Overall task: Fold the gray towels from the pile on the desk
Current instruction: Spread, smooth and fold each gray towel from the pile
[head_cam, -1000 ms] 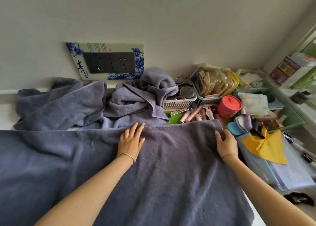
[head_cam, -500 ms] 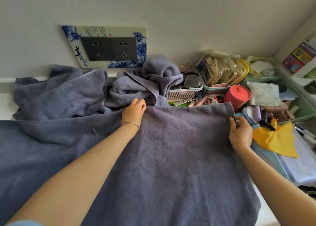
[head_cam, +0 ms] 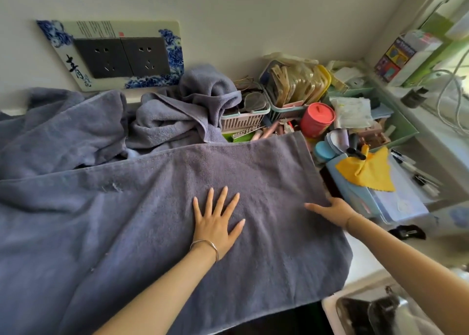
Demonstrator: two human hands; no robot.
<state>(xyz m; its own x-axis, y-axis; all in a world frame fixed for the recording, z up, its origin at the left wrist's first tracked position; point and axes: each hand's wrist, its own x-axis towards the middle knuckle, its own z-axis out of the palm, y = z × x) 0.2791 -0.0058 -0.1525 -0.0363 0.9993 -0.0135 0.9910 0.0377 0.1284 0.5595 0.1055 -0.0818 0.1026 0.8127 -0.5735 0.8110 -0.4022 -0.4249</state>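
Across the white table (head_cam: 363, 261) nearest us a gray towel (head_cam: 152, 233) lies spread flat, its near edge hanging over the table's front. Our left grip (head_cam: 215, 223) rests palm down on the towel's middle, fingers straight and spread wide, with a thin bracelet (head_cam: 206, 244) at the wrist. Our right grip (head_cam: 333, 211) sits at the towel's right edge, thumb stretched out on the cloth. Its fingers reach past the edge, and we cannot tell whether they curl round it. Just right of that edge lies a yellow cloth (head_cam: 368, 175). Farther back, the pile of gray towels (head_cam: 172, 124) lies crumpled against the wall, touching a pink basket (head_cam: 241, 122) on its right, with a red tub (head_cam: 317, 119) further right. On the far wall above the pile sits a socket plate (head_cam: 121, 55) edged with blue flowers.
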